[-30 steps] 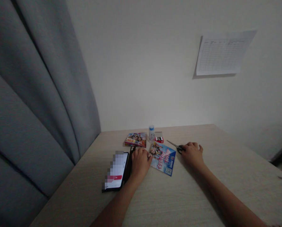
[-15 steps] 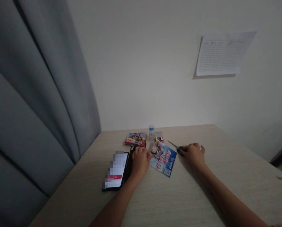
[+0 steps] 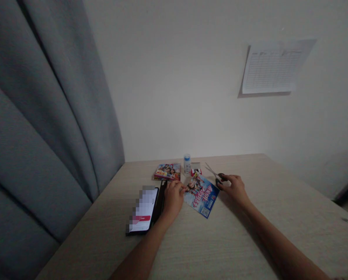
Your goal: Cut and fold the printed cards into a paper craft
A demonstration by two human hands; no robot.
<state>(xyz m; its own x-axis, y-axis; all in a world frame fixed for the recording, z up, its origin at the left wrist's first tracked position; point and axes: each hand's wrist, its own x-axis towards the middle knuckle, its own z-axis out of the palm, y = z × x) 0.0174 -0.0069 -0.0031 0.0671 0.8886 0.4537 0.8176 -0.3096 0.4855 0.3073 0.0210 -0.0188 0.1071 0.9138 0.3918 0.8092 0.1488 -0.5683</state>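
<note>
The left hand (image 3: 174,197) touches the blue printed paper leaflet (image 3: 202,196), grip unclear; the right hand (image 3: 235,189) clasps black-handled metal scissors (image 3: 217,176). Steady leaflet should help.

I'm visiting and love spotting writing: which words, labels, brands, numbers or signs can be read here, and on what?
No text reads with certainty.
Blue printed paper leaflet: large pinkish lettering, too blurred; also a square code.
Multicoloured stack of printed leaflets: small lettering, too blurred.
Clear cylinder with blue band: tiny marks, unreadable.
White rectangular paper sheet on the pale wall: printed grid, too small.
Black rectangular phone: screen partly pixelated, unreadable.
</note>
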